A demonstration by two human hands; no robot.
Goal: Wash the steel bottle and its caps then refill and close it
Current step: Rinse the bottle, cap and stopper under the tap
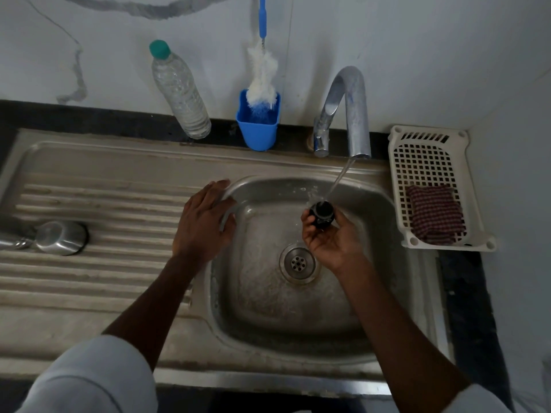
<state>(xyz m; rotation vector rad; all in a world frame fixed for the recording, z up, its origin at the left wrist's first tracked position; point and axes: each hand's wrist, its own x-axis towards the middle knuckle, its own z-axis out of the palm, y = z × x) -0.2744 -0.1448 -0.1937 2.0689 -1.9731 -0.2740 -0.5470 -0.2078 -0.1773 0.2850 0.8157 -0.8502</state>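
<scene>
My right hand (331, 234) holds a small black inner cap (322, 215) over the sink basin (268, 293), under the stream of water running from the steel tap (351, 111). My left hand (205, 222) rests flat with straight fingers on the basin's left rim. On the ribbed draining board at the far left, a steel outer cap (62, 237) stands next to the steel bottle (12, 234), which lies on its side and is cut off by the frame edge.
A clear plastic water bottle (179, 90) with a green cap leans on the wall behind the sink. A blue cup (258, 126) holds a bottle brush (262, 76). A white basket (432, 186) with a checked cloth (433, 214) stands at the right.
</scene>
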